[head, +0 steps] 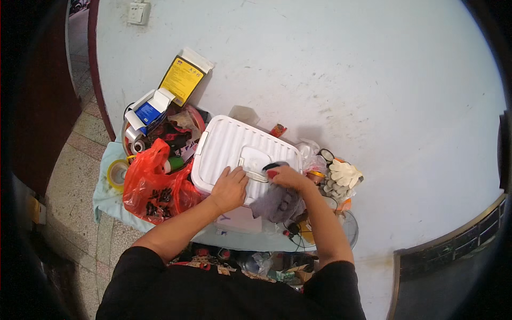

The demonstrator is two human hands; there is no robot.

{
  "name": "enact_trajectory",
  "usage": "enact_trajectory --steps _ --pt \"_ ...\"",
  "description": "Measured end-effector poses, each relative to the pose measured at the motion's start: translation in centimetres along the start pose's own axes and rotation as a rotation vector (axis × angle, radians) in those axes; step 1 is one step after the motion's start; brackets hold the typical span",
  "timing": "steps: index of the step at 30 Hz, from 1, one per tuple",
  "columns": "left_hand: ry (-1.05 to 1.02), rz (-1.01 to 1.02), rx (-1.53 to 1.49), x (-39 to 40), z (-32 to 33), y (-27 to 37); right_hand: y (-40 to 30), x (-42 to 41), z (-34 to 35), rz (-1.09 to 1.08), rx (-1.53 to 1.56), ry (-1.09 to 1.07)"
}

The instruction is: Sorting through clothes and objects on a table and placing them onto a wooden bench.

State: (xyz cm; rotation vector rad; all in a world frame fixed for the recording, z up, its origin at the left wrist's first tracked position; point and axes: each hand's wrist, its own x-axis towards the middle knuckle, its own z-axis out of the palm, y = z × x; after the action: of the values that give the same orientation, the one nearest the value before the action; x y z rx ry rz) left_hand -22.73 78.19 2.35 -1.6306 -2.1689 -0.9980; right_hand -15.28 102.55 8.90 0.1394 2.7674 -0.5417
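A white plastic storage box with a ribbed lid (220, 140) stands before me. My left hand (230, 190) lies on the front left part of the lid, its fingertips near the pale folding handle (256, 176). In my right hand (289, 178) is a bunched grey cloth (278, 204) with dark markings, held over the lid's front right and hanging past its edge. Something red and a dark piece show at the fingers of this hand; whether they belong to the cloth I cannot tell. The front wall of the box (240, 220) shows partly below the lid.
Left of the box are a red plastic bag (148, 192), a tape roll (117, 175), an open blue-and-white carton (148, 114) and a yellow box (182, 80) against the wall. On the right lie work gloves (342, 178) and dark cables (298, 236). A pale cloth (116, 204) covers the table.
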Motion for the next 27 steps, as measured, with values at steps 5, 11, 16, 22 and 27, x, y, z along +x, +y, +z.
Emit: enact_trajectory --steps 5,11,16,22,27 --pt "0.011 0.0 0.088 -0.2 -0.2 0.2 -8.3 -1.6 3.6 0.032 -0.214 0.393" --pt "0.056 -0.01 0.03 0.1 -0.2 0.3 -8.6 2.1 3.5 0.064 -0.387 0.42" --pt "0.0 -0.033 0.036 -0.4 -0.1 -0.2 -6.1 2.7 1.0 0.293 -0.393 0.277" --pt "0.009 -0.016 -0.014 -0.2 0.1 -0.2 -3.6 3.4 0.4 0.478 -0.33 0.231" --pt "0.018 -0.025 -0.056 -0.5 -0.6 -0.4 -6.4 -4.1 2.1 0.421 -0.128 0.272"
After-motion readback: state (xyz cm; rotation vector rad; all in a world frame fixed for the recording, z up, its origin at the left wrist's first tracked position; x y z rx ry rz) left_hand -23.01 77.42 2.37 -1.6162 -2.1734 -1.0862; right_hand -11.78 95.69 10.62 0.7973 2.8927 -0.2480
